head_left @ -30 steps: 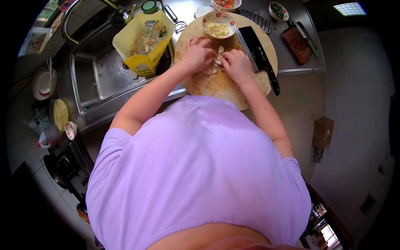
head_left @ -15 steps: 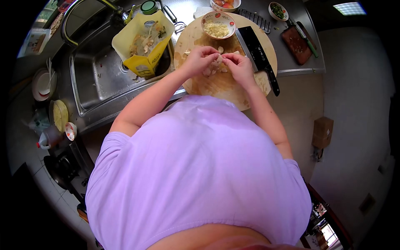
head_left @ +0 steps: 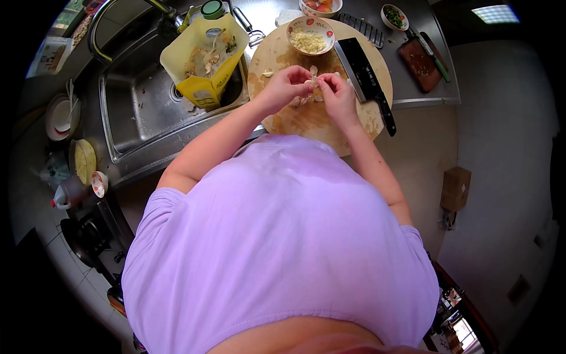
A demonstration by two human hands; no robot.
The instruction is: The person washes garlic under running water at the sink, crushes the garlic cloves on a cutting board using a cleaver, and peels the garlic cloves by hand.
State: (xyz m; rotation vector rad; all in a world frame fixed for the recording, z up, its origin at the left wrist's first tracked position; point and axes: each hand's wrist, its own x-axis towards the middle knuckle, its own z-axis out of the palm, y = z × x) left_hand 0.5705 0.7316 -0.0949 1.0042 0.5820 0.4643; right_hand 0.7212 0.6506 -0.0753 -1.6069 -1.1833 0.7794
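Note:
Above the round wooden cutting board [head_left: 295, 127], my left hand [head_left: 287, 87] and my right hand [head_left: 338, 97] meet fingertip to fingertip. Both are closed in a pinch on a small garlic clove [head_left: 312, 81] with pale skin hanging off it. Several more cloves and bits of skin [head_left: 298, 101] lie on the board just under my hands, partly hidden by the fingers. A patterned bowl of chopped garlic [head_left: 308, 40] stands at the board's far edge. To the right of my right hand, a black cleaver [head_left: 361, 69] lies flat, its handle reaching past the board's edge.
Left of the board, a yellow bin [head_left: 203, 94] holding scraps stands at the sink [head_left: 138, 112]. A small bowl of chopped greens [head_left: 394, 16] and a brown cutting board [head_left: 420, 64] with a green-handled knife [head_left: 439, 65] sit at the right. A whisk [head_left: 247, 26] lies behind.
My fingers have shifted slightly on the garlic clove, and a piece of pale skin now sticks up between them. The bowl, cleaver and bin stay in place.

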